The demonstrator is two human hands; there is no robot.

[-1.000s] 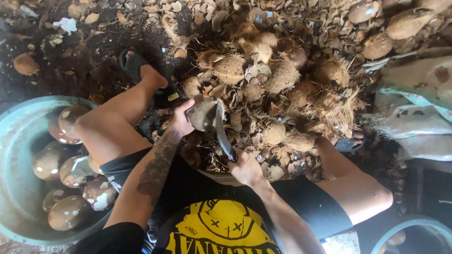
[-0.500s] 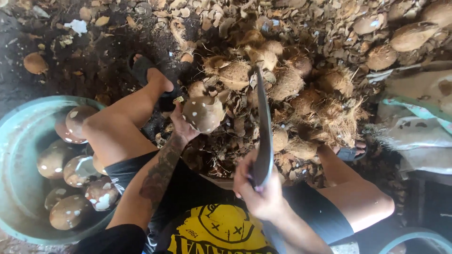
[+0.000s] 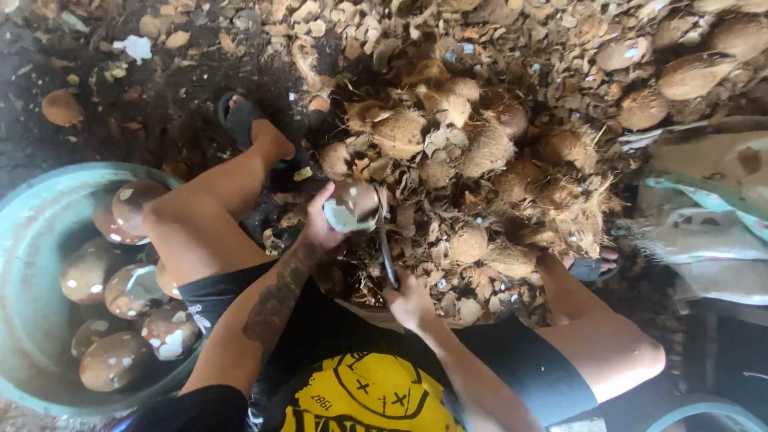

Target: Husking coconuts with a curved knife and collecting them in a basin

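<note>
My left hand [image 3: 320, 228] grips a coconut [image 3: 352, 205] above the husk pile [image 3: 480, 152]; my right hand [image 3: 410, 300] clasps a knife [image 3: 386, 252], blade against the coconut. Tub [image 3: 32, 240] of peeled coconuts [image 3: 120, 292] at left.

A round, husked coconut [image 3: 353, 205] sits gripped in the left hand [image 3: 322, 228], its brown shell chipped to show pale patches, held over the heap of husk scraps. A dark, narrow knife blade [image 3: 386, 248] stands edge-on beside it, its tip touching the coconut's right side, its handle in the right hand [image 3: 410, 300].
</note>
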